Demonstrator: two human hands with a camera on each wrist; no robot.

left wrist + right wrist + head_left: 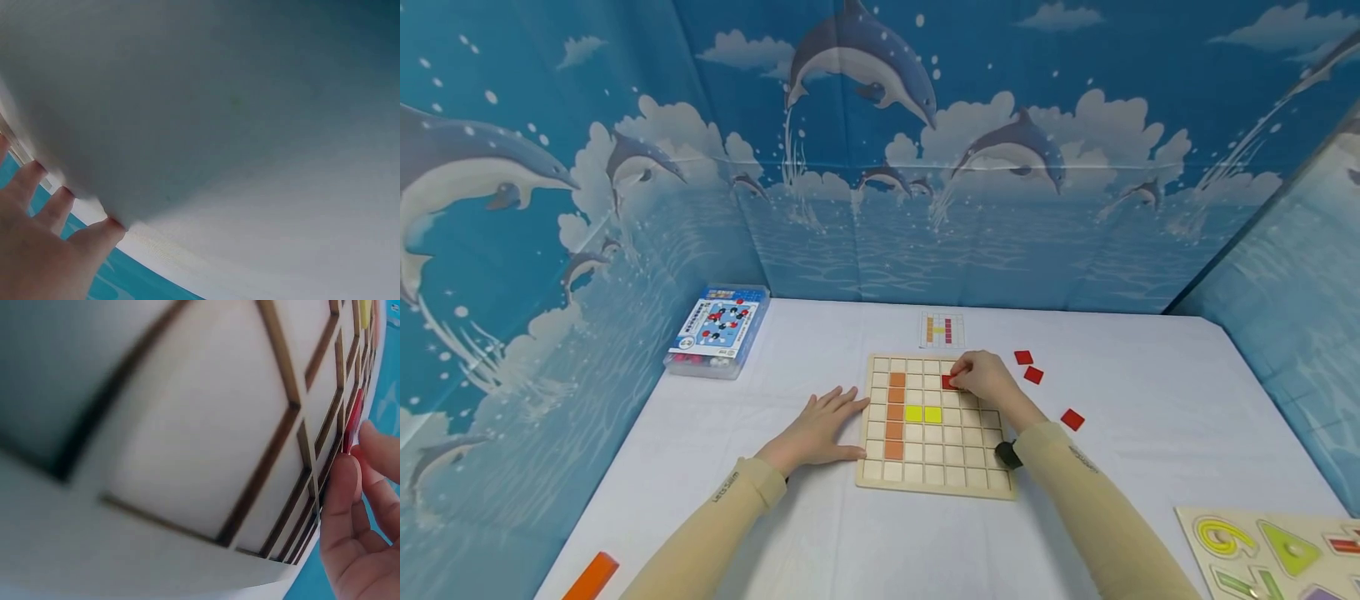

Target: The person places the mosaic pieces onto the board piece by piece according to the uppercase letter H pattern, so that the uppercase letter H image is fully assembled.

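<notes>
Dolphin curtains [850, 242] back a white table [700, 450], right fingers [342, 494] pinching a red tile [947, 382], left fingers [848, 409] spread

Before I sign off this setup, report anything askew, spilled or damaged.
Nothing looks spilled or visibly damaged. Only the three loose red tiles look untidy: they lie scattered at angles on the white cloth, right of the board, while the orange tiles and yellow tiles sit square in its cells.

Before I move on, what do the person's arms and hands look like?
The left sleeve and right sleeve are beige, with dark lettering near the cuffs. Left hand and right hand are bare. A black object, type unclear, shows at the right cuff.
</notes>
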